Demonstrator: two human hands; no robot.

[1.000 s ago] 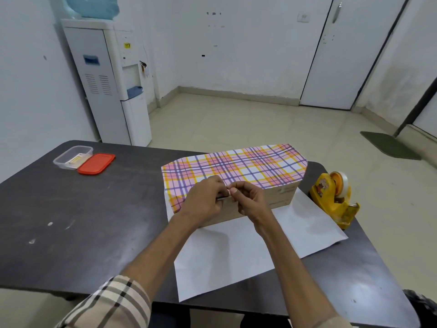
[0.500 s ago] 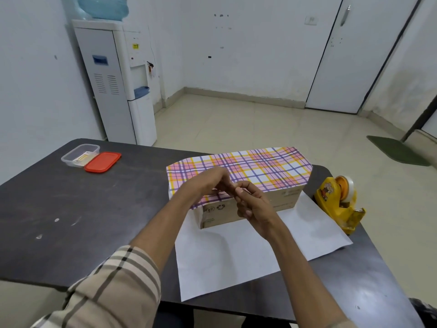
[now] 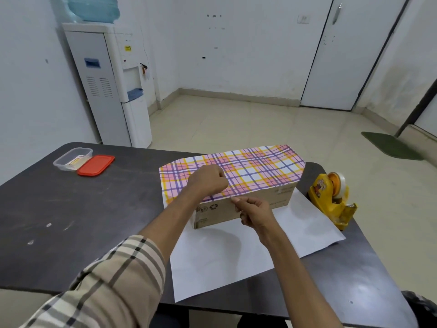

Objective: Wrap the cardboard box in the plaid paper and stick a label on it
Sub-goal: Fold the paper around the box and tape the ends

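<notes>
The cardboard box (image 3: pixel 279 197) lies on the white underside of the plaid paper (image 3: pixel 224 256), mid-table. A flap of the plaid paper (image 3: pixel 260 169) is folded over the box top and ends at its near top edge. My left hand (image 3: pixel 208 182) rests on that flap with its fingers curled and tips pinched together. My right hand (image 3: pixel 254 213) is in front of the box's near side, thumb and forefinger pinched at the flap's edge. A small clear tape piece seems stretched between both hands, barely visible.
A yellow tape dispenser (image 3: pixel 328 197) stands right of the box near the table's right edge. At the far left of the dark table (image 3: pixel 82 209) sit a clear plastic container (image 3: pixel 71 158) holding small slips and its red lid (image 3: pixel 95 165). A water dispenser (image 3: pixel 106 86) stands behind.
My hands, pinched together at the flap's edge, have drawn apart: the left moved up onto the box top, the right down in front of the box. The camera view shifted slightly.
</notes>
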